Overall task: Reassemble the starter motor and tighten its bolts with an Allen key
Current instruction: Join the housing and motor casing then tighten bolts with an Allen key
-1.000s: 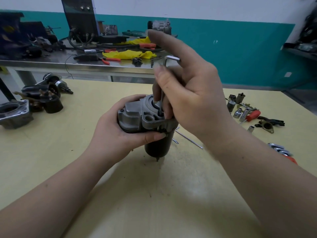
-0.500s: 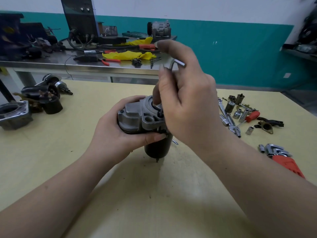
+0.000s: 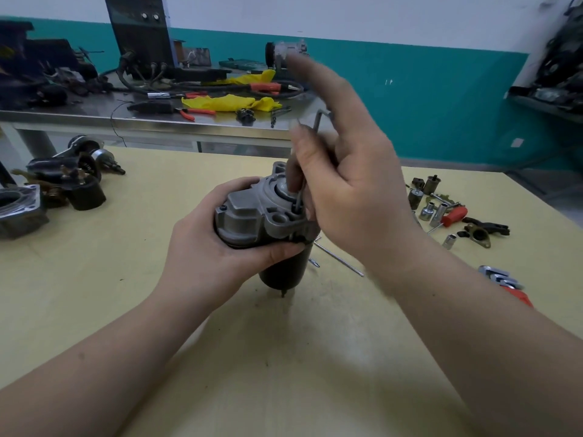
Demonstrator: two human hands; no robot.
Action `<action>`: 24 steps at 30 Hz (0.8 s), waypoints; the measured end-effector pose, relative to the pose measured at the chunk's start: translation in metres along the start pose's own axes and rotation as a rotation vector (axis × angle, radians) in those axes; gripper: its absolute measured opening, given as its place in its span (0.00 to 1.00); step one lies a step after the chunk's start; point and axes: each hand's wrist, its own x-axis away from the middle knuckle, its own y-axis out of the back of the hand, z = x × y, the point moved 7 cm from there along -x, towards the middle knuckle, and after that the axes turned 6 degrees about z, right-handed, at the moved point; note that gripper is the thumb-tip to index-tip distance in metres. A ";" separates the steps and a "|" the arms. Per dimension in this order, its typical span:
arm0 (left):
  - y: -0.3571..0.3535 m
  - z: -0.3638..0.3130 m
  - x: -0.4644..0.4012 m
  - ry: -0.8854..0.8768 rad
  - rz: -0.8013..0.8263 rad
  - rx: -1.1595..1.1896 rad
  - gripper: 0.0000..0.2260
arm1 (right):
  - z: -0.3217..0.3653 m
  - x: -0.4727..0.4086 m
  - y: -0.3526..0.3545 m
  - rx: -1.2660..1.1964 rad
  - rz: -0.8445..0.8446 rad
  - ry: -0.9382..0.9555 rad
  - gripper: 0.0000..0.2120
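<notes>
At the tabletop's [image 3: 94, 279] left edge I see dark engine parts [image 3: 67, 181] beside a grey metal housing [image 3: 19, 209]. Toward the right edge lie loose sockets [image 3: 427, 212], a red-handled tool [image 3: 452, 214] and a red-handled wrench [image 3: 504, 283]. On the steel bench [image 3: 63, 116] behind, I see yellow rags [image 3: 230, 102] and orange-handled pliers [image 3: 197, 111].

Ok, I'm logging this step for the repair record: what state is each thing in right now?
starter motor: upright on its dark end, housing on top, gripped round the housing.
Allen key: upright, long leg down in the housing, bend at top.
left hand: grips the starter motor.
right hand: pinches the Allen key, index finger raised and blurred.
sockets: loose on the yellow table.
</notes>
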 end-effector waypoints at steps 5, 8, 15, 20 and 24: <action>0.000 0.002 -0.004 0.015 0.030 0.028 0.35 | -0.005 -0.005 -0.001 -0.246 0.253 -0.116 0.15; 0.001 0.003 -0.005 0.009 0.046 0.025 0.37 | -0.006 -0.009 -0.002 -0.401 0.362 -0.195 0.20; 0.002 0.010 -0.007 0.039 0.057 0.063 0.35 | -0.001 -0.016 -0.004 -0.398 0.329 -0.195 0.12; 0.001 0.009 -0.007 0.050 0.077 0.040 0.35 | 0.003 -0.019 0.000 -0.363 0.310 -0.179 0.12; -0.001 0.006 -0.008 0.044 0.082 0.033 0.34 | 0.000 -0.018 0.006 -0.338 0.263 -0.217 0.14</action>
